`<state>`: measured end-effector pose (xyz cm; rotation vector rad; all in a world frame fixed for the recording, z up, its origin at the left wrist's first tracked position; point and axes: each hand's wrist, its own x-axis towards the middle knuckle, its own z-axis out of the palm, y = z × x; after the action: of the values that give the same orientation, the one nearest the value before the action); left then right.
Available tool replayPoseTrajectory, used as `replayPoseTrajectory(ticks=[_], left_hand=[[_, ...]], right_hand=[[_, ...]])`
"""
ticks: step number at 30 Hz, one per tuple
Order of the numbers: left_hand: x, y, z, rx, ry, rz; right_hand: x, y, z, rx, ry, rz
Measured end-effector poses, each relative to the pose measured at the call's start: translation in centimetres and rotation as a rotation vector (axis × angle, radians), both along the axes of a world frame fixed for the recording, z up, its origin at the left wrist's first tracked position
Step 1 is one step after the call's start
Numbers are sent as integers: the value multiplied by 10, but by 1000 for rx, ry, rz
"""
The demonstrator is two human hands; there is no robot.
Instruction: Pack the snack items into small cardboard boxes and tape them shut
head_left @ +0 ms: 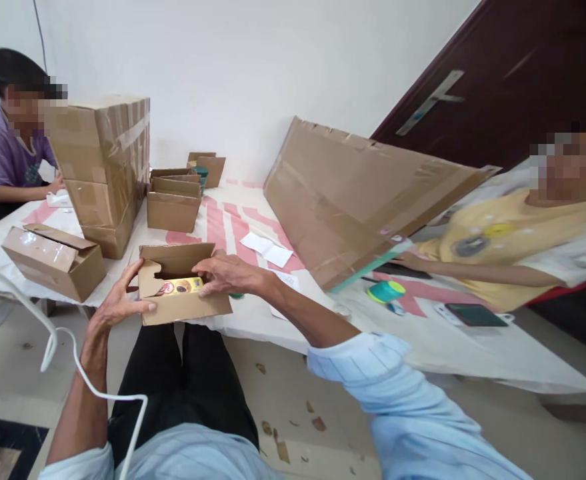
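Note:
A small open cardboard box (189, 311) sits at the table's front edge, right before me. My left hand (115, 303) grips its left end, thumb on the front wall and fingers up by the left flap. Inside lies a yellow packet (181, 286) with red and brown print, partly hidden by the box walls. My right hand (225, 272) reaches over the box's right part, its fingers closed on the packet's right end. The fingertips of that hand are partly out of sight.
A closed carton (47, 260) and a tall taped carton stack (105, 173) stand left. Open boxes (173, 210) stand further back. A large cardboard panel (363, 193) leans at right, near a green-yellow tape roll (386, 291) and a phone (475, 315). People sit at both sides.

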<state>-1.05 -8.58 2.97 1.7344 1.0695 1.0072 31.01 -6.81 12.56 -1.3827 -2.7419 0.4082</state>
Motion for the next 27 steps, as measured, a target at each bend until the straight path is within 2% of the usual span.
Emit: replayPoseTrajectory(ticks=[4,7,11,15,20,25,27], left_hand=[[1,1,-2,2,8,-3],[2,0,-3,7,11,-3],[3,0,-2,-6,2,-24],[3,3,-6,-7,-8,-39],[-2,11,-15,0,-51,-93],[-14,15,-20,-32,-157,-222],[-16,14,-21,-36,-125,-218]], right_hand=[[3,5,0,-111,33,37],[7,12,-11,-175,86,98],[11,24,-31,-172,139,94],[9,30,-38,-224,196,140],[6,31,-42,-142,176,69],[5,34,-57,-75,203,63],[5,34,-61,-50,241,62]])
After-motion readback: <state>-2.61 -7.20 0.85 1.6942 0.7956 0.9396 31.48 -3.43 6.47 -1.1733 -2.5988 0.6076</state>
